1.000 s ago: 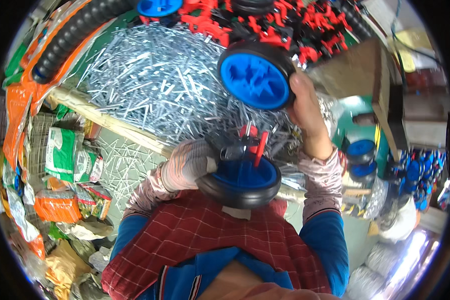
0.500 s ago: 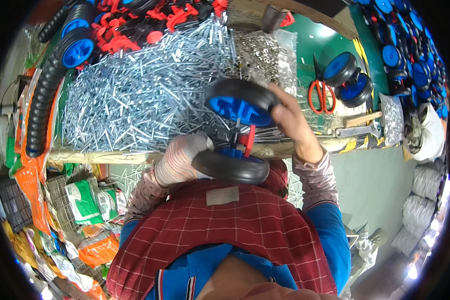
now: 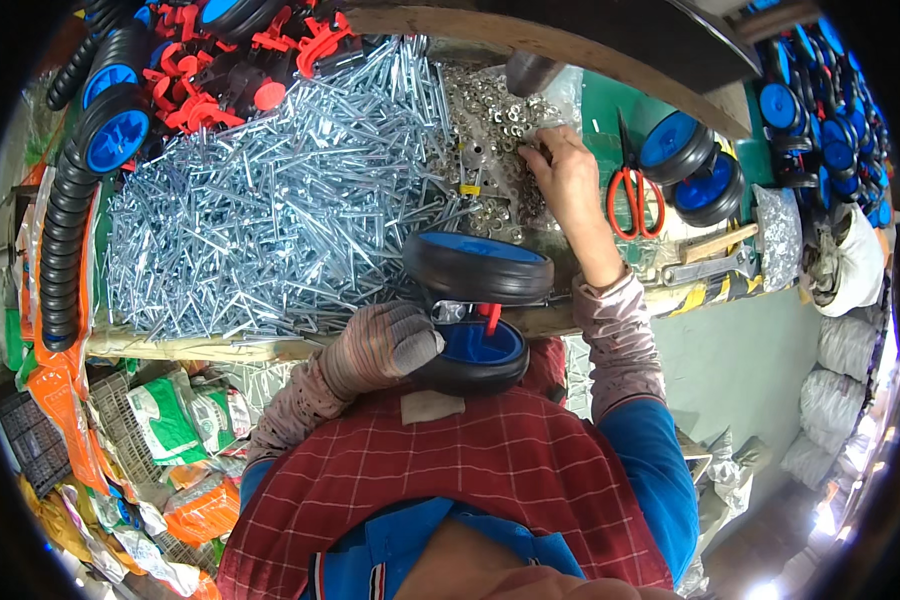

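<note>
My left hand [image 3: 382, 348], in a striped knit glove, grips a twin-wheel assembly at the lower wheel's left side. Its upper black-tyred wheel [image 3: 478, 282] and lower blue-hubbed wheel [image 3: 470, 370] are joined by a red part [image 3: 490, 316] between them. The assembly is tilted over the bench's front edge. My bare right hand [image 3: 568, 180] reaches into a heap of small metal nuts or washers [image 3: 500, 118]. Its thumb and fingers are bent toward each other at the heap; whatever lies between their tips is too small to make out.
Long metal bolts or pins [image 3: 270, 210] cover the bench's left. Red plastic parts [image 3: 195, 95] lie behind them, and a row of black wheels [image 3: 62, 240] runs down the left. Scissors [image 3: 634, 200], another wheel pair [image 3: 708, 188] and a wrench [image 3: 705, 270] lie to the right. A beam [image 3: 570, 60] overhangs the back.
My right hand has left the upper wheel and moved up to the small metal pieces. The wheel assembly has turned and sits slightly lower, held by my left hand alone.
</note>
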`<state>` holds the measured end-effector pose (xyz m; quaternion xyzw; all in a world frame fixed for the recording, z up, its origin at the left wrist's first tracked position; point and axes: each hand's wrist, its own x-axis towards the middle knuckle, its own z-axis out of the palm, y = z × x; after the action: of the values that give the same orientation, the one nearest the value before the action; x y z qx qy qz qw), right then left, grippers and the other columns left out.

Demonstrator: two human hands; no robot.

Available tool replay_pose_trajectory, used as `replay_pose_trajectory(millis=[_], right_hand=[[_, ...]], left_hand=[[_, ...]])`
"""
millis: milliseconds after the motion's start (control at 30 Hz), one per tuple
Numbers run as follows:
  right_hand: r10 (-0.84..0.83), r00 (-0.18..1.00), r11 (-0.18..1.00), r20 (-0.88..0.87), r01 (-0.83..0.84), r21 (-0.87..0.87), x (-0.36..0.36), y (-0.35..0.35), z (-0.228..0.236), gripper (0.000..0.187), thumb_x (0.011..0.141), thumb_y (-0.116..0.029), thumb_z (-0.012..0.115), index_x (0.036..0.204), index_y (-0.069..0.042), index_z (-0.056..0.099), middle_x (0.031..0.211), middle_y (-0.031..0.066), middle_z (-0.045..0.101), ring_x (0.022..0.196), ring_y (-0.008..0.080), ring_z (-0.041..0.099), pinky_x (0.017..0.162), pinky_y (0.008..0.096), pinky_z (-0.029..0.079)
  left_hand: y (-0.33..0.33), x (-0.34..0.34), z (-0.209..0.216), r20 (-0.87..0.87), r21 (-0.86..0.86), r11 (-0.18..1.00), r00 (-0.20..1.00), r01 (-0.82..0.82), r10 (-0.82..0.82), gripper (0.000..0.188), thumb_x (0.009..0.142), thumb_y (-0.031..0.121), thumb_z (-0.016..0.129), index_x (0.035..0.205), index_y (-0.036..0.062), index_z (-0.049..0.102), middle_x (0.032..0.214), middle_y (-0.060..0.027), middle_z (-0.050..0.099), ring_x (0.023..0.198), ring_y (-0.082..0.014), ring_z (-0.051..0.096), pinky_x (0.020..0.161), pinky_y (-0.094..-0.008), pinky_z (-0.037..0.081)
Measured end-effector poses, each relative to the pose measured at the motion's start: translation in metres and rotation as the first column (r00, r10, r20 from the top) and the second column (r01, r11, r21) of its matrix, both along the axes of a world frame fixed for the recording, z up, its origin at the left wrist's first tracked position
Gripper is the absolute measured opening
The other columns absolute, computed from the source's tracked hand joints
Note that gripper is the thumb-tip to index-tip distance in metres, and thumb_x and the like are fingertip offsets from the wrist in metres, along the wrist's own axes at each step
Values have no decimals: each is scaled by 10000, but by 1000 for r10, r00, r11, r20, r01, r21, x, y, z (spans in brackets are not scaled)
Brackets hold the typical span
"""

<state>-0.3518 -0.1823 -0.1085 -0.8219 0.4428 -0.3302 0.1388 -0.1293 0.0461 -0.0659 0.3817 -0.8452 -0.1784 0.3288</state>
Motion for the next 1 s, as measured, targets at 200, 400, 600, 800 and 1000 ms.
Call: replay_pose_trajectory(millis=[200,400,600,800,1000], right_hand=[[-24,999,984,44,16,180,3,2,13,150,836,-91,737,948,-7,684,816,123,652,676,223,633,628,324,490],[-60,909,758,412,-227,612,24,11,27,145,864,-130,756,883,-5,687,647,-11,616,592,25,481,542,223,388],[-50,981,863,189,-53,502,27,16,36,161,872,-144,758,901,8,711,695,0,670,610,38,541,549,233,435],[1,784,671,620,-460,581,1,37,40,230,968,-192,602,1012,23,671,855,142,716,791,112,657,678,283,503],[-24,810,813,586,-326,483,0,34,-11,364,881,-101,661,1182,70,549,1024,194,691,950,215,658,823,335,514]], left_hand=[[-9,0,3,-71,-62,998,997,-30,25,318,677,86,726,957,81,576,839,-84,638,742,-275,676,631,-371,581],[-8,0,3,-74,-28,1000,997,0,-2,341,678,80,730,983,82,578,855,-87,637,760,-279,676,646,-384,575],[-6,-1,8,-58,-41,999,998,-19,17,309,669,68,702,952,64,577,824,-92,623,747,-269,667,636,-371,566],[-19,4,36,-239,520,854,960,0,146,362,758,162,798,1022,46,579,880,-117,652,813,-274,685,711,-360,556],[-107,10,55,-428,605,790,796,-100,428,531,861,295,757,1215,-30,533,1074,-115,650,996,-175,625,889,-325,510]])
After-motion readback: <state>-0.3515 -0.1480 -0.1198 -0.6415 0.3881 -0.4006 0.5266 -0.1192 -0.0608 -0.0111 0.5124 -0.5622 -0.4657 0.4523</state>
